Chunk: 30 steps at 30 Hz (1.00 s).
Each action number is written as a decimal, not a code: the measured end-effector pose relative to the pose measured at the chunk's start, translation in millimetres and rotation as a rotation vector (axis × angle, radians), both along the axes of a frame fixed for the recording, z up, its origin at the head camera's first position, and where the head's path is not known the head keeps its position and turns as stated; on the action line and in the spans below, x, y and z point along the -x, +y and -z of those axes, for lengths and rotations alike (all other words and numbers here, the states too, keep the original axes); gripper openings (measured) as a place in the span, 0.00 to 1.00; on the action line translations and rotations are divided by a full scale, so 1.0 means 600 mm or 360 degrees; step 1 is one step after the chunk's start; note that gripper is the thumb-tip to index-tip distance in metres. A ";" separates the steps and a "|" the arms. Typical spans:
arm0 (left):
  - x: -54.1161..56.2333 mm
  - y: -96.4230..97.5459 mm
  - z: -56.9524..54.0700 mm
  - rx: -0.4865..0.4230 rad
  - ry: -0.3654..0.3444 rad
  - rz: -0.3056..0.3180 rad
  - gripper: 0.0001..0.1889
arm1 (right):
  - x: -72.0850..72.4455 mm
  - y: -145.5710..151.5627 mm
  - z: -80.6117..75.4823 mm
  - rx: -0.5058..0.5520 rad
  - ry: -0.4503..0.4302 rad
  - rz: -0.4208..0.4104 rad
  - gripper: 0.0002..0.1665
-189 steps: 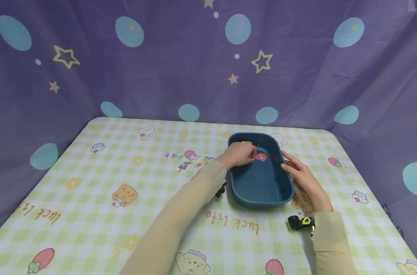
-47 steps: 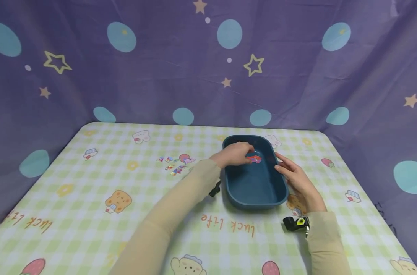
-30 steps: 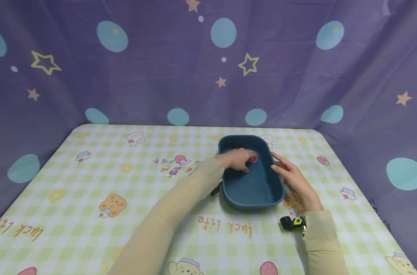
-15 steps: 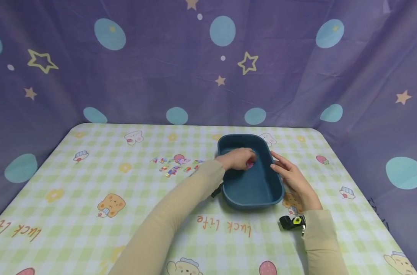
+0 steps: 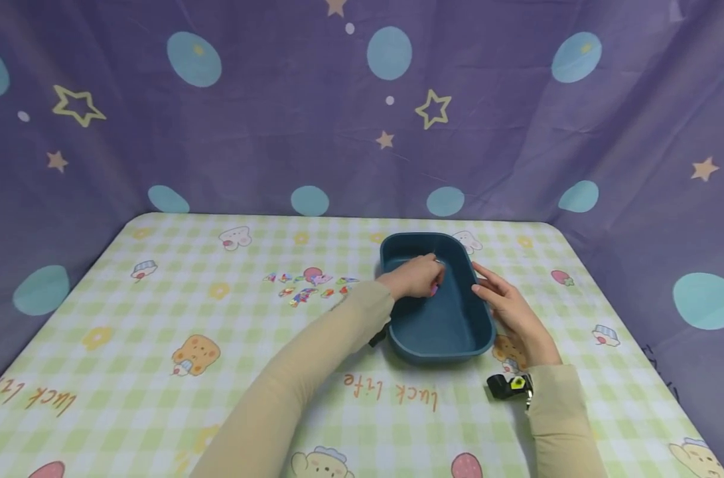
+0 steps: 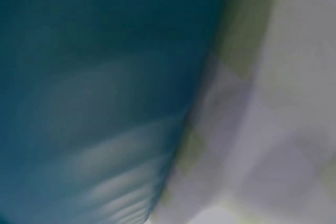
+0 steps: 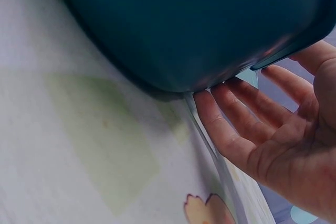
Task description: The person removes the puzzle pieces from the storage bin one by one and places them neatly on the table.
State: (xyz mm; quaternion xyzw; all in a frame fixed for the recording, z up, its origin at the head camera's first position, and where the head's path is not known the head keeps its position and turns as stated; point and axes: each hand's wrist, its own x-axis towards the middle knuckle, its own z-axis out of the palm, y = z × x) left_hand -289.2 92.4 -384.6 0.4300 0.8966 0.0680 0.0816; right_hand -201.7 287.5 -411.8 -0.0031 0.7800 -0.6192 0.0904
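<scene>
My left hand [image 5: 418, 275] reaches down inside a dark blue plastic tub [image 5: 439, 332], its fingers curled downward. A small flat pink-red piece [image 5: 434, 290] shows at its fingertips, mostly hidden by the hand; its kind cannot be made out. On the tub's right side my right hand [image 5: 513, 309] rests with fairly straight fingers, fingertips touching the outer wall and thumb near the rim. The right wrist view shows those fingertips [image 7: 202, 98] against the tub wall. In the left wrist view only the tub wall [image 6: 105, 87] and blurred cloth appear, no hand.
Several small colourful flat pieces [image 5: 304, 295] lie on the checked tablecloth [image 5: 266, 332] left of the tub, partly behind the left forearm. A purple curtain [image 5: 314, 119] hangs behind the table. A black wrist strap device [image 5: 505, 386] sits at the right wrist.
The red piece lay exposed on the tub floor earlier; now my left hand covers it, fingers curled in and drawn slightly nearer. The right hand stays at the tub's side.
</scene>
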 end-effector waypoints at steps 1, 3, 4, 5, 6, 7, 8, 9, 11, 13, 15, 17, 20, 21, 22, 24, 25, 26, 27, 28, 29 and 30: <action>-0.002 0.000 -0.001 -0.0003 -0.0002 -0.0016 0.06 | 0.000 0.000 0.000 -0.0001 0.0004 0.0000 0.36; -0.004 0.000 -0.002 -0.0012 -0.0015 -0.0043 0.05 | 0.000 0.000 -0.001 -0.0003 0.0009 -0.0002 0.35; -0.005 -0.001 -0.003 -0.0015 -0.0024 -0.0054 0.06 | 0.000 0.001 -0.001 -0.0005 0.0010 -0.0002 0.35; -0.006 -0.001 -0.004 -0.0023 -0.0036 -0.0060 0.06 | -0.001 0.001 -0.001 -0.0007 0.0010 0.0000 0.35; -0.007 0.000 -0.005 -0.0032 -0.0054 -0.0066 0.07 | -0.001 0.001 -0.002 -0.0006 0.0010 -0.0002 0.35; -0.009 0.000 -0.006 -0.0038 -0.0070 -0.0066 0.07 | -0.001 0.001 -0.002 0.0002 0.0009 -0.0006 0.35; -0.009 0.000 -0.007 -0.0047 -0.0088 -0.0063 0.08 | -0.001 0.001 -0.003 0.0001 0.0009 -0.0006 0.35; -0.011 0.001 -0.009 -0.0051 -0.0098 -0.0059 0.09 | -0.001 0.001 -0.002 0.0007 0.0007 -0.0007 0.35; -0.013 0.001 -0.012 -0.0062 -0.0114 -0.0054 0.09 | 0.000 0.001 -0.003 0.0012 0.0002 -0.0010 0.36; -0.015 0.000 -0.016 -0.0068 -0.0106 -0.0045 0.09 | 0.000 0.001 -0.003 0.0005 -0.0006 -0.0004 0.36; -0.017 -0.002 -0.021 -0.0088 -0.0099 -0.0043 0.09 | 0.000 -0.001 -0.003 0.0002 -0.0014 0.0006 0.36; -0.019 -0.006 -0.027 -0.0112 -0.0094 -0.0056 0.10 | 0.000 -0.001 -0.004 -0.0002 -0.0022 0.0012 0.36; -0.026 -0.014 -0.038 -0.0147 -0.0078 -0.0088 0.11 | 0.000 -0.002 -0.005 -0.0001 -0.0027 0.0006 0.36; -0.028 -0.017 -0.042 -0.0157 -0.0064 -0.0096 0.11 | 0.000 -0.002 -0.005 -0.0002 -0.0028 0.0005 0.36; -0.031 -0.020 -0.046 -0.0170 -0.0056 -0.0099 0.10 | 0.000 -0.002 -0.005 -0.0001 -0.0031 0.0003 0.36; -0.035 -0.024 -0.054 -0.0195 -0.0038 -0.0090 0.08 | -0.001 -0.002 -0.005 0.0004 -0.0035 0.0005 0.36; -0.037 -0.025 -0.057 -0.0212 -0.0030 -0.0079 0.07 | -0.001 -0.002 -0.004 0.0006 -0.0038 0.0009 0.36; -0.039 -0.027 -0.060 -0.0227 -0.0017 -0.0069 0.07 | -0.001 -0.002 -0.004 0.0008 -0.0041 0.0015 0.36; -0.040 -0.028 -0.063 -0.0242 -0.0011 -0.0059 0.06 | -0.001 -0.003 -0.004 0.0014 -0.0044 0.0021 0.36; -0.042 -0.029 -0.066 -0.0261 -0.0012 -0.0051 0.06 | -0.001 -0.003 -0.004 0.0021 -0.0050 0.0025 0.36; -0.043 -0.031 -0.068 -0.0276 -0.0010 -0.0045 0.07 | -0.001 -0.004 -0.005 0.0027 -0.0054 0.0030 0.36; -0.044 -0.033 -0.069 -0.0290 -0.0015 -0.0045 0.07 | -0.001 -0.004 -0.005 0.0026 -0.0059 0.0035 0.36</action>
